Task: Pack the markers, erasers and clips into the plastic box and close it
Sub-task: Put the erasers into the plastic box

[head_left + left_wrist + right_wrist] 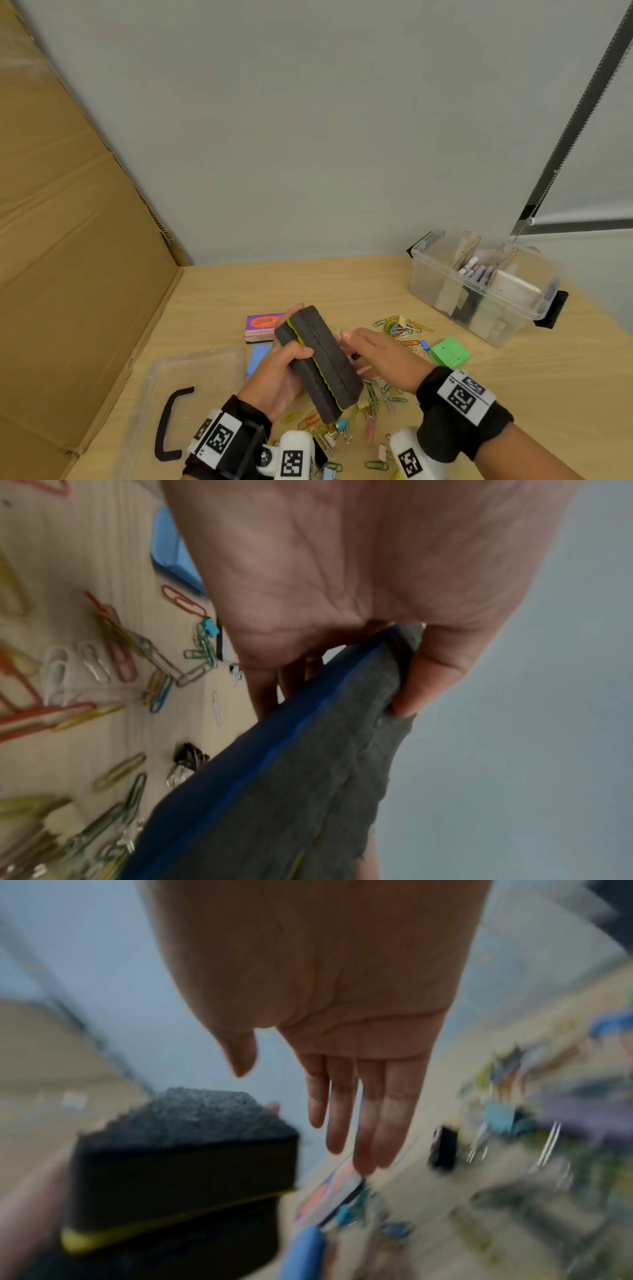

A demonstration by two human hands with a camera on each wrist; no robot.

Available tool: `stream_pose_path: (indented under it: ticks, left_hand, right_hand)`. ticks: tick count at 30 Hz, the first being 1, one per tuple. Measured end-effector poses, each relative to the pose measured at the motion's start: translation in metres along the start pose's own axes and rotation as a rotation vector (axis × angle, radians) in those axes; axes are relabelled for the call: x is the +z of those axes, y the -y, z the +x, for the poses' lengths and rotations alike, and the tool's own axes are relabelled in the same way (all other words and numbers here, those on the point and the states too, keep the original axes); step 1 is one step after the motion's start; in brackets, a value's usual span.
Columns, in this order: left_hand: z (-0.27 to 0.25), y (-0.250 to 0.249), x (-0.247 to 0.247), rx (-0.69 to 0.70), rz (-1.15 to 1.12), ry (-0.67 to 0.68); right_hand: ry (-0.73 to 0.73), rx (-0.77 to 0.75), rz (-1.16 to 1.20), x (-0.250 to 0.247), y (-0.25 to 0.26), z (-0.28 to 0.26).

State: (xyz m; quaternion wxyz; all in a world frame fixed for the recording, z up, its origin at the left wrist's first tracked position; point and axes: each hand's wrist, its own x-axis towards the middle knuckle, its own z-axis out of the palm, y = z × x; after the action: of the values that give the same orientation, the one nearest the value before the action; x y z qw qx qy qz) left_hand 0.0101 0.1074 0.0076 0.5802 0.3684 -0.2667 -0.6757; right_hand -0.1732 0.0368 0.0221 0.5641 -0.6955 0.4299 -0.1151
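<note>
My left hand [281, 370] grips a stack of two dark grey felt erasers [322, 363] with a wavy yellow layer, lifted above the table. In the left wrist view my thumb [421, 680] presses the grey felt of the erasers [308, 791], which show a blue edge. My right hand [373, 353] hovers just right of the stack, fingers straight and holding nothing; the right wrist view shows the right hand [342, 1137] beside the erasers [185, 1164]. The clear plastic box [479, 291] stands open at the back right with markers inside.
The clear lid [191, 387] with a black handle [171, 425] lies at the front left. Coloured paper clips [404, 329] and binder clips [342, 428] are strewn over the wooden table. A purple-orange eraser [262, 327], a blue pad [258, 358] and a green block [448, 353] lie nearby. Cardboard stands on the left.
</note>
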Motion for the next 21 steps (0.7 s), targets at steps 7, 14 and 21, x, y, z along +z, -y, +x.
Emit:
stream_pose_path:
  ticks: [7, 14, 21]
  left_hand:
    - [0.016, -0.014, 0.004, 0.099, 0.425, 0.097]
    - [0.079, -0.051, -0.069, -0.094, 1.534, -0.318]
    - [0.106, -0.041, -0.079, -0.323, 2.06, -0.097]
  right_hand:
    - [0.107, 0.07, 0.458, 0.004, 0.012, -0.003]
    - [-0.078, 0.093, -0.105, -0.01, -0.011, 0.004]
    - [-0.042, 0.172, -0.332, -0.006, -0.02, 0.001]
